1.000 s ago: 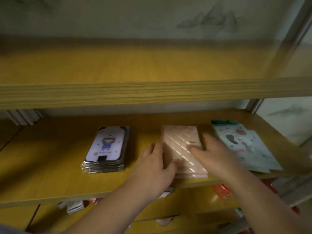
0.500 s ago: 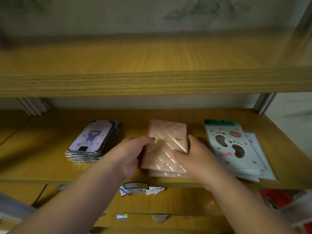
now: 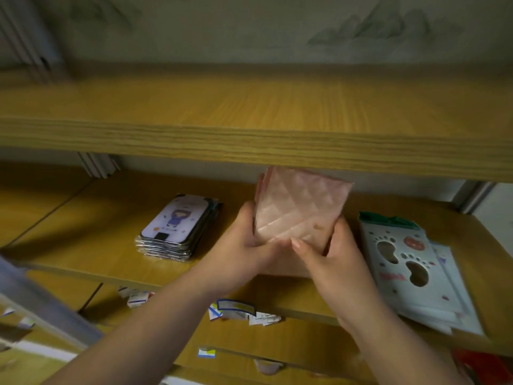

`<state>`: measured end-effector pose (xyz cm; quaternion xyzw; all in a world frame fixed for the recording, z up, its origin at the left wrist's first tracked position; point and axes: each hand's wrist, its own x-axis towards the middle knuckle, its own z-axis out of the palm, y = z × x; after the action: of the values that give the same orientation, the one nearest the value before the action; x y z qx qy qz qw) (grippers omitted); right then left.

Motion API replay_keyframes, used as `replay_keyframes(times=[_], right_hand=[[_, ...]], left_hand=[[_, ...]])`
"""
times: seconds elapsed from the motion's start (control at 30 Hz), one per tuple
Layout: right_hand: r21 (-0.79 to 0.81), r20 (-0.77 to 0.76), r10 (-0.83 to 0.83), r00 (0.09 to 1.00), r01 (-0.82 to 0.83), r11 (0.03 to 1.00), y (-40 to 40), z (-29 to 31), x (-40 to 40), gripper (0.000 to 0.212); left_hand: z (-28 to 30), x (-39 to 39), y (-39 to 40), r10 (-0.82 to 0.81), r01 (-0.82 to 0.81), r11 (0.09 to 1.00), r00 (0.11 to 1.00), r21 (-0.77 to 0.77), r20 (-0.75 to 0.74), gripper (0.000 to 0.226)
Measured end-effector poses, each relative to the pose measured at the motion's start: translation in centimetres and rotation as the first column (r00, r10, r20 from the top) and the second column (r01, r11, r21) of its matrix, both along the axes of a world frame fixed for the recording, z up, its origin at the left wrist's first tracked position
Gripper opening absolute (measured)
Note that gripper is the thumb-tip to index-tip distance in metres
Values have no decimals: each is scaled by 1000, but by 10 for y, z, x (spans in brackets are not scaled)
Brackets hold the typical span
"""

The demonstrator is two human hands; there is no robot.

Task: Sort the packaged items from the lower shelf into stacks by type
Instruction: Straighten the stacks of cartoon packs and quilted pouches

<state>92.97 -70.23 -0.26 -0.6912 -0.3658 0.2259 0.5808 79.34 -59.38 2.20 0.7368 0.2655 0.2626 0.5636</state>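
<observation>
From the head camera, both hands meet over the middle of the wooden shelf (image 3: 83, 240); between them stands a bundle of pink quilted packets (image 3: 301, 207), raised on its lower edge and tilted back, its top edge reaching up to the front lip of the upper shelf board (image 3: 249, 145). The left hand (image 3: 244, 245) clasps the bundle's left edge, fingers curled behind it and thumb lying across the lower front; the right hand (image 3: 333, 259) grips the right edge and lower corner, thumb pressed on the front face, the other fingers wrapped round the back; whether the bundle's lower edge touches the shelf I cannot tell, for the hands hide it.

To the left of the hands, apart from them, lies a neat stack of packets with a cartoon figure (image 3: 177, 226) on a pale lilac card, wrapped in shiny film; to the right, near the right wrist, lies a looser pile of white packets with footprint cut-outs (image 3: 410, 270) and green top strips, fanned out toward the near right edge.

Below the shelf's front edge, on a lower level, small blue-and-white packets (image 3: 236, 311) lie scattered; something red (image 3: 483, 365) shows at the near right corner, too blurred to identify; a grey bar (image 3: 41, 295) crosses the near left.
</observation>
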Motion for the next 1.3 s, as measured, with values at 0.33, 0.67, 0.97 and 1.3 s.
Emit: replay_keyframes(times=[0.33, 0.67, 0.97, 1.3], right_hand=[[-5, 181, -25, 983, 27, 1000, 3, -25, 0, 48], [53, 274, -57, 960, 44, 998, 1, -38, -11, 59], [-136, 331, -159, 930, 214, 967, 14, -11, 0, 45], [-411, 276, 26, 961, 94, 907, 42, 9, 23, 53]], left_hand=[[-41, -7, 5, -42, 50, 995, 995, 92, -90, 79], [-48, -8, 15, -4, 30, 964, 995, 263, -100, 84], [-42, -6, 25, 91, -55, 964, 987, 259, -129, 70], [-27, 4, 32, 304, -72, 878, 847, 472, -435, 66]])
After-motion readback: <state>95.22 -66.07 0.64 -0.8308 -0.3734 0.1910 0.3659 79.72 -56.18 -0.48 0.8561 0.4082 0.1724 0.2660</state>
